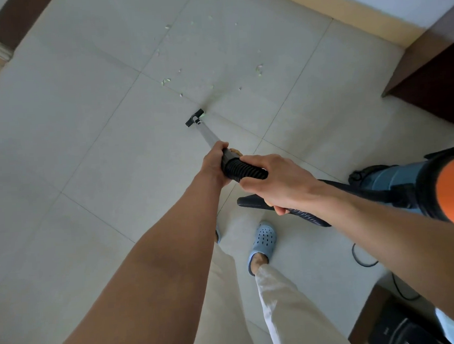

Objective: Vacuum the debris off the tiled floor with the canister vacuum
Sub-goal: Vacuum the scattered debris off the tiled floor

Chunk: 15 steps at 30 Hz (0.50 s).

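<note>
Vacuum wand [207, 133] gripped by both hands, nozzle [194, 117] near debris [166, 81].

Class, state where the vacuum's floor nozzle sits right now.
In the head view, the floor nozzle rests mid-floor on a tile seam, just short of the debris.

Pale square-tiled floor [87, 159] carries small greenish-white debris scraps [166, 81] well beyond both hands. The black flat nozzle [194, 117] rests just ahead of them; the blue-and-orange canister vacuum [407, 184] stands right.
</note>
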Tool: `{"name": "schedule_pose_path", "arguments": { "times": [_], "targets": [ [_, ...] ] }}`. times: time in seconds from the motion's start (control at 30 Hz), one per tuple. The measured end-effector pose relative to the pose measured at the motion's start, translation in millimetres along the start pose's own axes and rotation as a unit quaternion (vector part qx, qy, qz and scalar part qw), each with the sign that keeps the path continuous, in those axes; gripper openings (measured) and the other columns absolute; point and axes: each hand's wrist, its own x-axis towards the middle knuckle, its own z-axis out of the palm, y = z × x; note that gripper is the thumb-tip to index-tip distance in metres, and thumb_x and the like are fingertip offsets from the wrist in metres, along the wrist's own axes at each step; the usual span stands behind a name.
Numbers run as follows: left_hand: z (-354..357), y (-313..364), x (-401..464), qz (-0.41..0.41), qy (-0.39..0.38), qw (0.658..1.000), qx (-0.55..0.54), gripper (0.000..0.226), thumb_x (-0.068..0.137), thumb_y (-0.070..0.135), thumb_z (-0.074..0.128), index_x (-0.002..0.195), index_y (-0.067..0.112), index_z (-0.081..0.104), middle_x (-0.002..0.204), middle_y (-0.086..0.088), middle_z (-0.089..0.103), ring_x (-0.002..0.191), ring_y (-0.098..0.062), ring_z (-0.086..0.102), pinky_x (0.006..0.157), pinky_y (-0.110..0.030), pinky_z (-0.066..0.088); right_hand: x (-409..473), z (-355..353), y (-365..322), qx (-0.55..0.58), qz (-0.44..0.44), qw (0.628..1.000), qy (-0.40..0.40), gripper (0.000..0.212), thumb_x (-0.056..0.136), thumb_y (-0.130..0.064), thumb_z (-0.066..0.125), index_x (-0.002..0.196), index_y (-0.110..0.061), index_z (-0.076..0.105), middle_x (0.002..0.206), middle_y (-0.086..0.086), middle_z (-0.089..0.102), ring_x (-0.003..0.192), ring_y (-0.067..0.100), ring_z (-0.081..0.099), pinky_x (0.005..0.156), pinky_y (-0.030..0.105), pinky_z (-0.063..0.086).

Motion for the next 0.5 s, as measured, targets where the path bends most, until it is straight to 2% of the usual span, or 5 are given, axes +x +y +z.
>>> {"name": "schedule_pose_path", "arguments": {
  "times": [0.2,0.33,0.43,0.5],
  "targets": [
    [20.3,-17.5,1.7,-0.013,-0.013,1.0,0.008,0.015,0.091,0.014,0.053,0.08,0.008,0.044,0.063,-0.005,0.05,0.042,-0.019,0.054,0.046,-0.025,0.052,-9.4,-17.9,18.2,0.004,0.002,1.0,0.009,0.049,0.09,-0.033,0.057,0.136,-0.05,0.054,0.04,-0.014,0.053,0.035,0.014,0.058,0.053,0.028,0.051],
    [32.3,-31.5,4.5,-0.028,-0.013,0.999,0.011,0.015,0.09,0.014,0.054,0.081,0.008,0.043,0.062,-0.005,0.05,0.044,-0.019,0.053,0.046,-0.025,0.051,-17.7,-27.2,32.1,0.013,0.001,1.0,0.004,0.043,0.092,-0.03,0.056,0.132,-0.046,0.057,0.039,-0.021,0.054,0.032,0.009,0.055,0.054,0.029,0.052],
    [39.2,-40.8,7.4,-0.038,-0.013,0.999,-0.004,0.015,0.09,0.011,0.054,0.081,0.009,0.043,0.065,-0.005,0.047,0.051,-0.018,0.05,0.047,-0.024,0.051,-21.4,-29.0,43.1,0.014,0.008,1.0,0.016,0.046,0.092,-0.032,0.056,0.134,-0.05,0.055,0.044,-0.021,0.058,0.039,0.019,0.059,0.052,0.028,0.051],
    [41.6,-43.4,9.6,-0.032,-0.009,0.999,-0.005,0.016,0.091,0.009,0.053,0.078,0.008,0.043,0.065,-0.005,0.046,0.053,-0.018,0.047,0.046,-0.023,0.05,-20.8,-28.5,46.1,0.004,0.008,1.0,0.025,0.047,0.091,-0.035,0.057,0.135,-0.053,0.053,0.053,-0.016,0.06,0.045,0.024,0.066,0.053,0.027,0.049]
  ]
}}
